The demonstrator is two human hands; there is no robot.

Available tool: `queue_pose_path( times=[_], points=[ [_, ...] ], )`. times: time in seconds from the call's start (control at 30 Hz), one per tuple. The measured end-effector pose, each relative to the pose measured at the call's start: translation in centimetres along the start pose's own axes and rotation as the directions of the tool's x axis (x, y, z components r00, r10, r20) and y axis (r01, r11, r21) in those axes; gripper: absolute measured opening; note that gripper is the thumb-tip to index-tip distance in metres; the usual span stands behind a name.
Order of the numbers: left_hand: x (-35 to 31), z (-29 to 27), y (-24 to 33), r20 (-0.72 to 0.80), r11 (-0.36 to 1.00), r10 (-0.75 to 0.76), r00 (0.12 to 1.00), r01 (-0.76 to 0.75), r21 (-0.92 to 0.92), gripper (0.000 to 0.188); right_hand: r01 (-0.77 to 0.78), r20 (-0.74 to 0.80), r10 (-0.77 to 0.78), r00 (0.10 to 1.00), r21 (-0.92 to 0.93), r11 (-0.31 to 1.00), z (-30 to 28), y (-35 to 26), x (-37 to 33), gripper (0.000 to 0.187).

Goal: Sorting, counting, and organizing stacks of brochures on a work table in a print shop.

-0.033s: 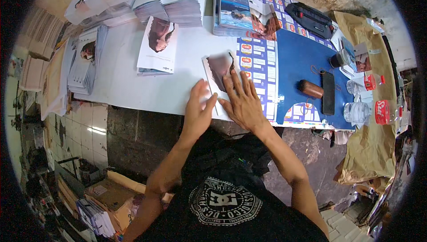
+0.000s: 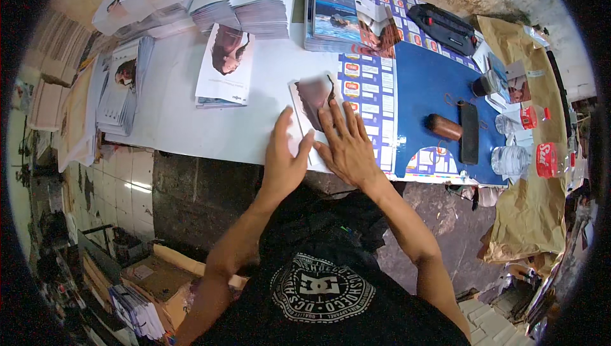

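Note:
A folded leaflet (image 2: 310, 101) with a brown picture on its white cover lies at the table's near edge. My right hand (image 2: 350, 149) rests flat on its right side, fingers spread. Close to its lower left corner is my left hand (image 2: 284, 161), fingers stretched and thumb apart, with nothing held in it. Whether the left fingertips touch the paper, I cannot tell. Farther left, a small pile of matching leaflets (image 2: 223, 69) sits on the white tabletop (image 2: 175, 104).
Tall leaflet stacks (image 2: 261, 12) fill the back left, with another stack (image 2: 121, 82) at the left edge. Blue picture booklets (image 2: 334, 15) stand behind. A black pouch (image 2: 445, 28), brown case (image 2: 444, 127), black case (image 2: 469, 133) and plastic bottles (image 2: 509, 160) occupy the right side.
My left hand has shifted slightly away from me, its fingers a little higher along the leaflet's left side. My right hand and the leaflet stay almost in place.

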State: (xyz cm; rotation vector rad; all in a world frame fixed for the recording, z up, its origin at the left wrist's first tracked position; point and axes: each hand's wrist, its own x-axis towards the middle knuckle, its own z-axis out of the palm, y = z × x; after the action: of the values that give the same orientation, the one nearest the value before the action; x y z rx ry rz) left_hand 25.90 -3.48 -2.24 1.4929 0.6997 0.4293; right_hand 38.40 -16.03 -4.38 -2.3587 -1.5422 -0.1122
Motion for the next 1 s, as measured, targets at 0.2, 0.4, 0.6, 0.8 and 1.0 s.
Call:
queue_pose_path(
  times=[0.2,0.4,0.6,0.8,1.0],
  points=[
    [3.3,-1.3,-0.6,0.452,0.268,0.375,0.809,-0.562,0.783,0.048,-0.011,-0.02,0.011,1.0,-0.005,1.0,0.5,0.1,-0.1,0.067],
    [3.4,-1.6,-0.6,0.483,0.293,0.291,0.826,-0.558,0.777,0.052,0.009,0.025,-0.01,1.0,0.035,0.999,-1.5,0.8,-0.1,0.069],
    [3.1,-1.9,-1.5,0.5,0.24,0.355,0.79,-0.594,0.768,0.07,-0.407,-0.282,0.333,0.9,-0.27,0.872,-8.0,10.8,-4.3,0.071],
    [3.2,-1.9,-1.5,0.492,0.25,0.338,0.803,-0.58,0.775,0.073,-0.567,-0.266,0.504,0.822,-0.297,0.768,-7.5,13.9,-5.6,0.059],
    [3.1,-1.8,-1.7,0.484,0.288,0.343,0.805,-0.581,0.761,0.075,-0.438,-0.245,0.397,0.885,-0.144,0.887,-6.3,10.5,-3.4,0.045]
  ],
)
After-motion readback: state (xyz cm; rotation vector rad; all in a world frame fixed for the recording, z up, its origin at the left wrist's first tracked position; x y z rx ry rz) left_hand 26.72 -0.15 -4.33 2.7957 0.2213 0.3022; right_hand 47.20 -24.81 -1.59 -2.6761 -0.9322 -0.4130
